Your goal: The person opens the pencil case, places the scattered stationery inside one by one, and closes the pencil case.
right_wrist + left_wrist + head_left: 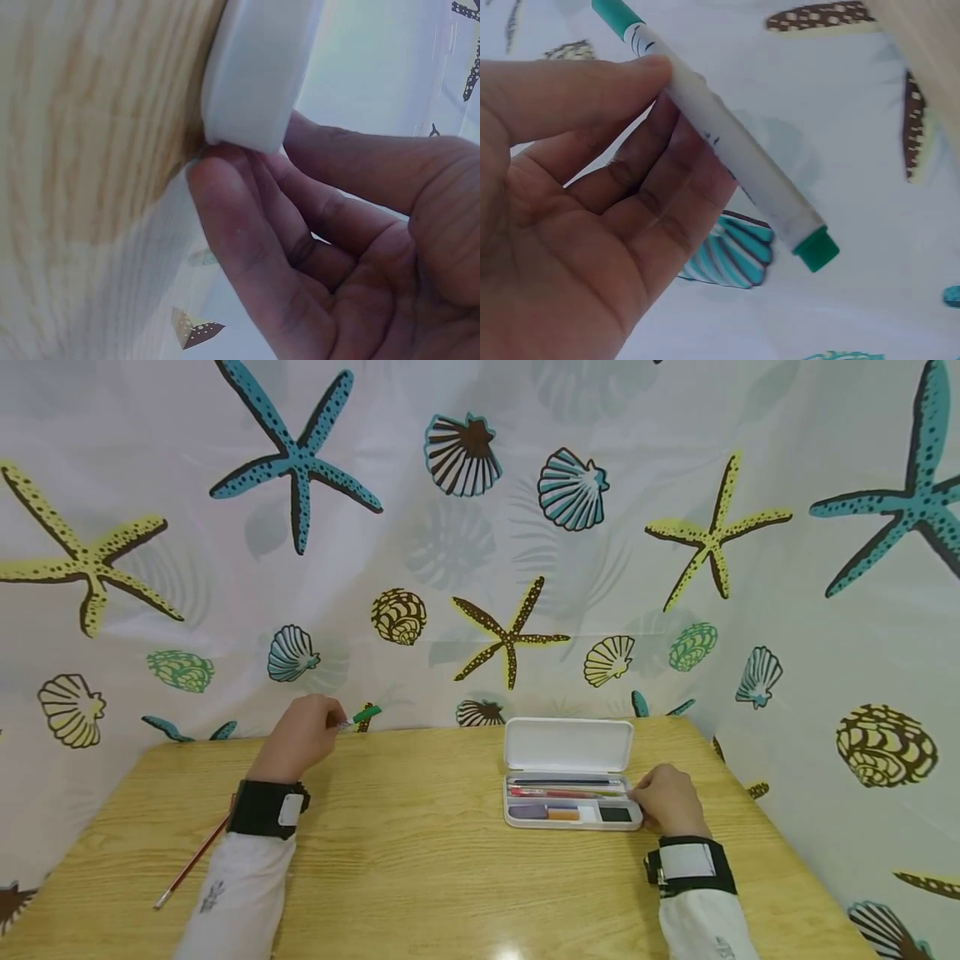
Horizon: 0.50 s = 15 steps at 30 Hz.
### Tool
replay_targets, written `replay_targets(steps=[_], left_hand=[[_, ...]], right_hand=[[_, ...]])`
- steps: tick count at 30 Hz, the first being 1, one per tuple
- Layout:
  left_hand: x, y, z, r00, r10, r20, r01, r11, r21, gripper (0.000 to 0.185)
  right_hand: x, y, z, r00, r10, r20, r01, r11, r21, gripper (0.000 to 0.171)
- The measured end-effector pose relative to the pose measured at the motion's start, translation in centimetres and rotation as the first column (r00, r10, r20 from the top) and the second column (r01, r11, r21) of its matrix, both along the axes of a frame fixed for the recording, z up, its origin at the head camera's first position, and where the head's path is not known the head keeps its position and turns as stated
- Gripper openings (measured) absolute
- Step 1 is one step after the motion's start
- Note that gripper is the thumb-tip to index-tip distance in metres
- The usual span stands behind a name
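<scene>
My left hand (298,737) is raised over the table's far left edge and pinches a white marker with green ends (739,154). In the left wrist view, the thumb and fingers hold its barrel, which slants down to the right. My right hand (669,800) grips the right end of a white pencil case (567,745), its thumb on the rim. The case lies on the table with its lid up. A dark pencil (562,782) and a red pencil (551,793) lie inside, in front of them a purple block (528,812), an orange-and-white block (562,814) and a dark square (615,815).
A dark red pencil (191,867) lies on the wooden table (420,852) at the left, its far end beside the left wristband. White cloth (480,543) printed with starfish and shells hangs behind the table and along its sides.
</scene>
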State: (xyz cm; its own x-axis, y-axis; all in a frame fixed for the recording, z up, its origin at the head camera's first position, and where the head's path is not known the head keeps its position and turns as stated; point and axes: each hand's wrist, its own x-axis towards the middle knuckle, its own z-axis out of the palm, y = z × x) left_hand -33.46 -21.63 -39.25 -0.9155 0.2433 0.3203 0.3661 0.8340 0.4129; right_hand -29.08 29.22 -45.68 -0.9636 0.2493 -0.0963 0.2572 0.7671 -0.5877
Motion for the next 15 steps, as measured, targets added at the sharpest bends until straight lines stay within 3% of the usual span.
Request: replay_targets(steps=[9, 15], left_hand=[[2.4, 2.9, 2.4, 0.992, -0.069, -0.107, 0.068, 0.998, -0.013, 0.016], [3.5, 4.6, 3.2, 0.990, -0.075, -0.115, 0.077, 0.997, 0.009, 0.016]], right_hand=[[0.0, 0.1, -0.2, 1.000, -0.003, -0.007, 0.003, 1.000, -0.020, 0.021], [0.1, 0.1, -0.2, 1.000, -0.003, -0.004, 0.003, 1.000, -0.025, 0.021]])
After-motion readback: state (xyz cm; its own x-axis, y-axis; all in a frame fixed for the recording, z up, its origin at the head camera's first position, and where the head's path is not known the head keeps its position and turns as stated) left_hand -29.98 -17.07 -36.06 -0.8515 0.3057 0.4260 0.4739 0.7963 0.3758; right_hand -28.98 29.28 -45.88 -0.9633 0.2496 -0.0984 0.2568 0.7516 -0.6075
